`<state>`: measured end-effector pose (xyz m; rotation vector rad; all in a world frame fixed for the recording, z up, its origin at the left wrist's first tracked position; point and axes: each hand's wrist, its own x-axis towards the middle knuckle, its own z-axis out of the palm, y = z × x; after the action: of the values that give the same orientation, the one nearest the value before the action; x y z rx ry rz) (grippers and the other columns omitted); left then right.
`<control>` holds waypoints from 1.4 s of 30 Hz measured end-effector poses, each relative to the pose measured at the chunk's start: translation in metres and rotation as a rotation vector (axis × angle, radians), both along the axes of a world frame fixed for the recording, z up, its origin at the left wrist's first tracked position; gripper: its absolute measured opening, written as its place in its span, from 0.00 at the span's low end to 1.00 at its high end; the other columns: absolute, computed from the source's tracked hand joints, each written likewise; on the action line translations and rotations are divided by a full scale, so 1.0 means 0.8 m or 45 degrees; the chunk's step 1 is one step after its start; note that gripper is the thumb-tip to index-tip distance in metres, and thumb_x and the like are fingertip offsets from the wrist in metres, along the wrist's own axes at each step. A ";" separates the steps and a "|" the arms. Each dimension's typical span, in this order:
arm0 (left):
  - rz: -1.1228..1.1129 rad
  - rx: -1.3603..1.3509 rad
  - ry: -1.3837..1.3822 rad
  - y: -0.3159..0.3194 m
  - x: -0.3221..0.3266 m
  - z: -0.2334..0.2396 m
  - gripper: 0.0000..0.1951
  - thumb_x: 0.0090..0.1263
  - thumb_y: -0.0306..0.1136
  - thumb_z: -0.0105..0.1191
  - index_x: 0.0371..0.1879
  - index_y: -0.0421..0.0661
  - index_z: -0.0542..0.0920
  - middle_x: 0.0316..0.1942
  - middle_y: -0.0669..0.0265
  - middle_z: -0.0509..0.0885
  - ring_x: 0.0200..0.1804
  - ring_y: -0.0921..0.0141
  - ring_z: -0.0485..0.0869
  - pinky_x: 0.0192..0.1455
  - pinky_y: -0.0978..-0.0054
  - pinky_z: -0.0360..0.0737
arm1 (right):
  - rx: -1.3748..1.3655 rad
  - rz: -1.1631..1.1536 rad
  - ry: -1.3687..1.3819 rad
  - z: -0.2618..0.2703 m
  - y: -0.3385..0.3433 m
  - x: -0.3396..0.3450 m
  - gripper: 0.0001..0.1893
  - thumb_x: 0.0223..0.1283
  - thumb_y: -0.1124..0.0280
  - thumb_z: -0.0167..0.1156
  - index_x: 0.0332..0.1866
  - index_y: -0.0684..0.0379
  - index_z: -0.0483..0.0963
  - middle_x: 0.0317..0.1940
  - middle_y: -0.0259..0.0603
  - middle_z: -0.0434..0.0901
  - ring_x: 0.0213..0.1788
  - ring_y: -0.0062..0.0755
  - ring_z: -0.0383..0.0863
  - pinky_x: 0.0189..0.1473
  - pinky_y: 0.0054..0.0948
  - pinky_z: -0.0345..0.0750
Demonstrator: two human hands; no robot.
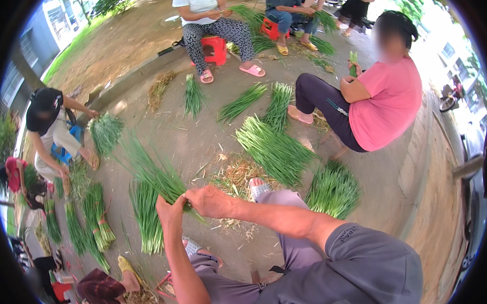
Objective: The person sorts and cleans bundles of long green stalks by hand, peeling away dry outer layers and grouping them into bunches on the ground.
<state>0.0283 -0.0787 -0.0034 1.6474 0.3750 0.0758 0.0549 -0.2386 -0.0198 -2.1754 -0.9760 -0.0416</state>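
Observation:
My left hand grips a bunch of long green stalks, which look like garlic chives, near their lower ends. The leafy tips fan out towards the upper left. Against the same bunch, at its right side, my right hand has its fingers pinched on the stalks. Just below and left of the hands lies a loose pile of chives on the ground. Between my feet and the large chive pile there is a heap of dry trimmings. Another pile lies right of my knee.
A person in a pink shirt sits at the right holding a small bunch. Others sit on stools across from me and at the left. Banded chive bundles lie at the lower left. A low concrete curb runs behind.

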 end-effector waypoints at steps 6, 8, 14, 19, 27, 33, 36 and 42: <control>-0.027 0.049 0.005 -0.004 0.003 -0.005 0.14 0.62 0.21 0.63 0.46 0.39 0.78 0.37 0.67 0.83 0.35 0.75 0.81 0.36 0.76 0.79 | 0.053 0.002 -0.001 -0.006 -0.005 -0.002 0.10 0.61 0.74 0.58 0.43 0.69 0.70 0.33 0.61 0.80 0.36 0.61 0.84 0.36 0.46 0.80; -0.041 0.072 0.013 -0.005 0.003 0.000 0.14 0.63 0.24 0.64 0.46 0.41 0.78 0.36 0.68 0.83 0.33 0.76 0.81 0.31 0.78 0.77 | 0.079 -0.011 0.009 -0.004 -0.005 -0.002 0.10 0.61 0.74 0.57 0.43 0.69 0.70 0.33 0.61 0.79 0.36 0.61 0.84 0.36 0.46 0.80; -0.016 -0.035 0.004 -0.003 0.003 0.003 0.15 0.64 0.27 0.65 0.47 0.41 0.78 0.36 0.67 0.83 0.33 0.75 0.81 0.31 0.77 0.79 | 0.182 -0.042 0.151 -0.009 -0.002 0.001 0.09 0.64 0.72 0.54 0.41 0.68 0.68 0.32 0.60 0.78 0.34 0.61 0.82 0.36 0.48 0.77; 0.019 -0.124 0.066 -0.007 -0.002 0.022 0.16 0.65 0.27 0.65 0.49 0.41 0.77 0.39 0.67 0.83 0.35 0.74 0.82 0.33 0.76 0.80 | 0.233 -0.099 0.262 -0.005 -0.002 0.002 0.10 0.67 0.70 0.52 0.38 0.67 0.66 0.31 0.60 0.76 0.34 0.61 0.80 0.37 0.50 0.74; 0.023 -0.349 0.050 -0.003 -0.002 0.023 0.17 0.67 0.24 0.63 0.53 0.39 0.75 0.44 0.63 0.82 0.40 0.70 0.84 0.39 0.70 0.87 | 0.368 -0.216 0.197 0.002 0.002 0.003 0.12 0.72 0.67 0.53 0.36 0.66 0.67 0.25 0.57 0.76 0.30 0.60 0.81 0.33 0.48 0.76; 0.073 -0.465 -0.012 -0.002 0.000 0.018 0.17 0.68 0.23 0.61 0.53 0.39 0.74 0.46 0.61 0.82 0.43 0.68 0.85 0.42 0.69 0.87 | 0.463 -0.209 0.099 0.008 0.002 -0.001 0.12 0.69 0.68 0.58 0.48 0.66 0.69 0.28 0.58 0.79 0.35 0.60 0.85 0.35 0.49 0.79; 0.072 -0.496 -0.034 0.002 0.002 0.012 0.16 0.69 0.22 0.60 0.54 0.40 0.74 0.46 0.60 0.83 0.44 0.68 0.85 0.43 0.69 0.86 | 0.453 -0.252 0.123 0.008 0.004 -0.002 0.17 0.66 0.70 0.60 0.55 0.65 0.68 0.29 0.60 0.81 0.37 0.59 0.86 0.36 0.47 0.81; 0.046 -0.586 -0.103 0.001 0.002 -0.001 0.18 0.70 0.23 0.59 0.57 0.40 0.73 0.49 0.58 0.84 0.47 0.67 0.85 0.48 0.69 0.85 | 0.434 -0.244 0.120 0.007 0.002 0.001 0.13 0.67 0.70 0.60 0.52 0.65 0.72 0.33 0.56 0.83 0.39 0.55 0.87 0.39 0.45 0.82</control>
<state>0.0301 -0.0778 -0.0042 1.1798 0.3312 0.0765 0.0555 -0.2370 -0.0141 -1.9285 -0.6514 -0.1810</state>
